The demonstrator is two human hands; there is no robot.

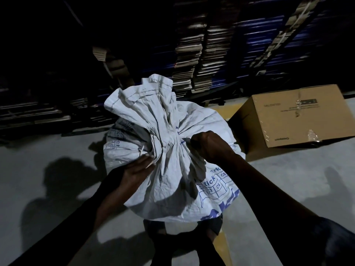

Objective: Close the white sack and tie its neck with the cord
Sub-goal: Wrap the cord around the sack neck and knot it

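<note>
A full white woven sack [172,179] with blue print stands on the floor in front of me. Its mouth is gathered into a bunched neck [169,135], with the loose top fanning up behind. A pale cord [141,151] shows at the left of the neck. My left hand [137,167] lies against the sack at the neck's left side, fingertips at the cord end. My right hand [208,145] is curled into a fist at the neck's right side, pinching something small there; the cord in it is hidden.
A brown cardboard box [295,120] sits on the grey floor to the right of the sack. Stacks of flattened cartons [194,60] rise in the dark behind. My feet show below the sack. A yellow floor line [221,244] runs under it.
</note>
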